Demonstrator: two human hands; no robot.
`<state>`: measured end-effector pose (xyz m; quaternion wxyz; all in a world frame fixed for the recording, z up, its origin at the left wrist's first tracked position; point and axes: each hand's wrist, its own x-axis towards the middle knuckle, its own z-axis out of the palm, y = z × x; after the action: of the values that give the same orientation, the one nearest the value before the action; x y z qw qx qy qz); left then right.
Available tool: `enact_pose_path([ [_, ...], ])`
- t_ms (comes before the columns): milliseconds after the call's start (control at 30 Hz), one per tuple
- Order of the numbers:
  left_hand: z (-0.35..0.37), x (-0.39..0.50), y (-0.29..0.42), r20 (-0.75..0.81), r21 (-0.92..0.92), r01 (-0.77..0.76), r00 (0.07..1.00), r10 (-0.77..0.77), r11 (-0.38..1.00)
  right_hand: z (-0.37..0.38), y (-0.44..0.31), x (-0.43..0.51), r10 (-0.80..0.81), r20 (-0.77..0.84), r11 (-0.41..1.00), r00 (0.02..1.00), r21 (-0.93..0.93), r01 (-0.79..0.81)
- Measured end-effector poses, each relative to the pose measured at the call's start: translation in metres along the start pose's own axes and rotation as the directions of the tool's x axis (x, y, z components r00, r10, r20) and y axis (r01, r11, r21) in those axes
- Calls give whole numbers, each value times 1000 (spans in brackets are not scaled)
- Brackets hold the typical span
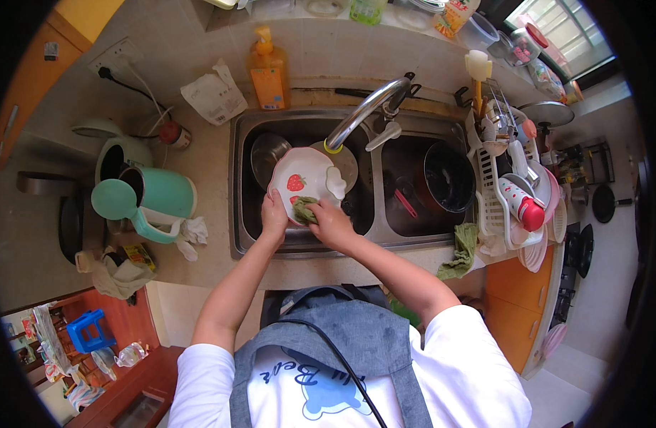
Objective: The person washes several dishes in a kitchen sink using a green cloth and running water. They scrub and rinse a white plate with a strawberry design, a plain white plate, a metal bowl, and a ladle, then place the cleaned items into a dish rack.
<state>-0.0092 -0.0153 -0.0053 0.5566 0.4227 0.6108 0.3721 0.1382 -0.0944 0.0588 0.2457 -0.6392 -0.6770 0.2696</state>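
Observation:
My left hand (275, 216) grips the near left rim of a white plate (301, 163) with a pink edge and strawberry pictures. The plate is tilted over the left basin of a steel double sink (382, 208). Bunched in my right hand (330, 224) is a green cloth (305, 211), pressed onto the plate's near side. Behind the plate sit a steel bowl (266, 155) and a round dish (350, 160), both partly hidden. The chrome faucet (371, 109) arches over the basin, its yellow-ringed spout close to the plate's far edge.
The right basin holds a dark pot (450, 176) and a pink-handled utensil (405, 203). Beside it stands a loaded white dish rack (491, 195); another green cloth (460, 251) hangs over the counter edge. An orange pump bottle (269, 75) and a teal kettle (165, 192) stand left.

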Motion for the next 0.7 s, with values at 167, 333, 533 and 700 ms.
enact_pose_path([
  [167,-4,-8,10,-105,180,-48,992,68,983,-17,17,-4,190,-93,978,977,-67,-197],
  [333,-10,-13,25,-110,212,-82,988,107,974,-25,36,1,491,-338,797,803,545,-258],
  [533,-4,-24,45,-103,307,-162,974,202,938,-14,53,29,581,-339,678,740,705,-209],
  [700,12,-31,54,-94,345,-277,941,327,897,6,48,52,634,-245,738,734,478,-477],
])
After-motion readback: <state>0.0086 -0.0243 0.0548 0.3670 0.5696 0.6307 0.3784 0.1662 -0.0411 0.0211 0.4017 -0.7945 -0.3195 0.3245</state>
